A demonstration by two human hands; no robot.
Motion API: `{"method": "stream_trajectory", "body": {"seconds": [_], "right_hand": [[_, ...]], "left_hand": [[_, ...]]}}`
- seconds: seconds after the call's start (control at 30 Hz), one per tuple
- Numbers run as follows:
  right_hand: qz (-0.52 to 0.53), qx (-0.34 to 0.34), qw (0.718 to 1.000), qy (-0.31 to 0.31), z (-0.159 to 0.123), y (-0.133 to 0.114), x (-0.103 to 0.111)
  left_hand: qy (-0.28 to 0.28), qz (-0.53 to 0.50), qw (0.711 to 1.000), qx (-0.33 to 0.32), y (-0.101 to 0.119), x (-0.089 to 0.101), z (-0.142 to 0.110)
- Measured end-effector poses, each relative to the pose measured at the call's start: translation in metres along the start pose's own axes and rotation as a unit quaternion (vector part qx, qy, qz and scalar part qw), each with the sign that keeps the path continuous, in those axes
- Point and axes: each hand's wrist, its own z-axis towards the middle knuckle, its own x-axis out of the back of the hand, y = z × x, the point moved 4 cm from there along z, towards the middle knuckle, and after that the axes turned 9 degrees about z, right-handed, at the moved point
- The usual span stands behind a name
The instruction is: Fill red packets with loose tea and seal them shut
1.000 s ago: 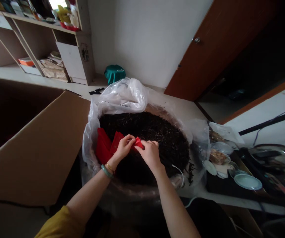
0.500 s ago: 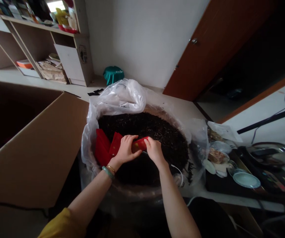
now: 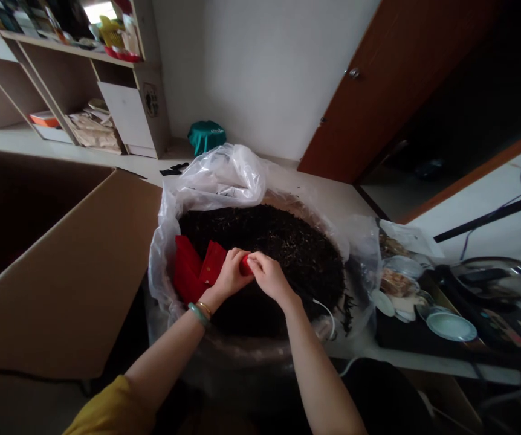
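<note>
My left hand (image 3: 231,278), with a green bangle and a gold one at its wrist, is closed around a small red packet (image 3: 245,264). My right hand (image 3: 268,277) pinches the same packet at its right end, and the fingers of both hands nearly meet. Most of the packet is hidden by them. Left of my hands, more red packets (image 3: 188,269) rest on dark, dried leaf-like bits (image 3: 306,257). These bits fill a wide round container lined with a clear plastic bag (image 3: 237,178). A white cable (image 3: 332,314) curves at its right side.
A large open cardboard box (image 3: 83,260) stands close on the left. To the right, a dark low table (image 3: 401,338) carries lids, small tubs and a glass-lidded pot. A green bag-like thing (image 3: 207,138) sits by the wall, near shelves and a brown door (image 3: 378,78).
My right hand has moved left, up against my left hand. The red packet between them, which showed a longer stretch before, is now mostly covered or folded.
</note>
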Motion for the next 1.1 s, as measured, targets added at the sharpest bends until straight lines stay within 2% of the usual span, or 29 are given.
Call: {"method": "stream_trajectory", "body": {"seconds": [0.13, 0.2, 0.33, 0.43, 0.6, 0.8, 0.97, 1.1], "right_hand": [[0.124, 0.001, 0.984, 0.126, -0.002, -0.001, 0.028], [0.127, -0.011, 0.98, 0.151, -0.002, 0.007, 0.033], [0.092, -0.036, 0.99, 0.102, -0.002, 0.019, 0.021], [0.077, -0.029, 0.993, 0.08, -0.003, 0.016, 0.009], [0.047, 0.015, 0.994, 0.099, -0.006, 0.006, 0.004], [0.035, 0.044, 0.991, 0.121, -0.011, 0.008, 0.002], [0.079, -0.033, 0.991, 0.106, -0.009, 0.021, -0.001], [0.083, -0.057, 0.99, 0.098, -0.002, 0.028, 0.01]], "left_hand": [[0.039, -0.025, 0.999, 0.008, 0.003, 0.008, 0.003], [0.051, -0.023, 0.998, 0.008, 0.003, 0.01, 0.003], [0.064, -0.015, 0.998, 0.001, 0.003, 0.011, 0.002], [0.047, -0.02, 0.999, -0.007, 0.004, 0.009, 0.001], [0.022, -0.027, 0.999, 0.003, 0.005, 0.008, 0.001], [0.005, -0.03, 0.999, 0.011, 0.003, 0.005, 0.0], [-0.017, -0.034, 0.999, 0.007, 0.004, 0.004, 0.0], [-0.094, -0.055, 0.994, 0.005, 0.003, 0.0, 0.0]]}}
